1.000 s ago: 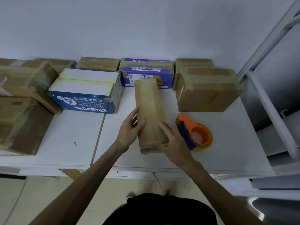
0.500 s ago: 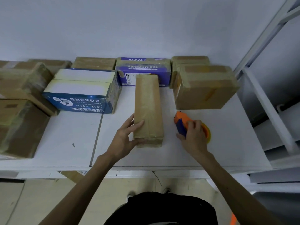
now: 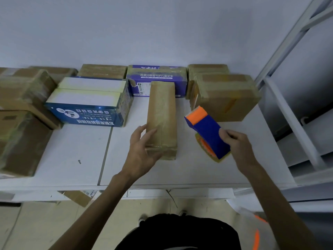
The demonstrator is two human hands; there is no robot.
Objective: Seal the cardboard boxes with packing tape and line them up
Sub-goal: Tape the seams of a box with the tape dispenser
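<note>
A long narrow brown box (image 3: 161, 116) wrapped in tape lies lengthwise in the middle of the white table (image 3: 72, 159). My left hand (image 3: 142, 150) holds its near left corner, thumb on top and fingers along the side. My right hand (image 3: 237, 147) grips the blue and orange tape dispenser (image 3: 207, 132), lifted and tilted just right of the box, with its yellowish tape roll showing underneath.
Taped boxes line the back wall: a blue and white box (image 3: 88, 101), a purple printed box (image 3: 156, 78), a brown box (image 3: 225, 98) at right, more brown boxes (image 3: 23, 109) at left. A white shelf frame (image 3: 288, 112) stands to the right.
My right hand left the narrow box, reached to the tape dispenser lying on the table and has picked it up. My left hand stays at the box's near end.
</note>
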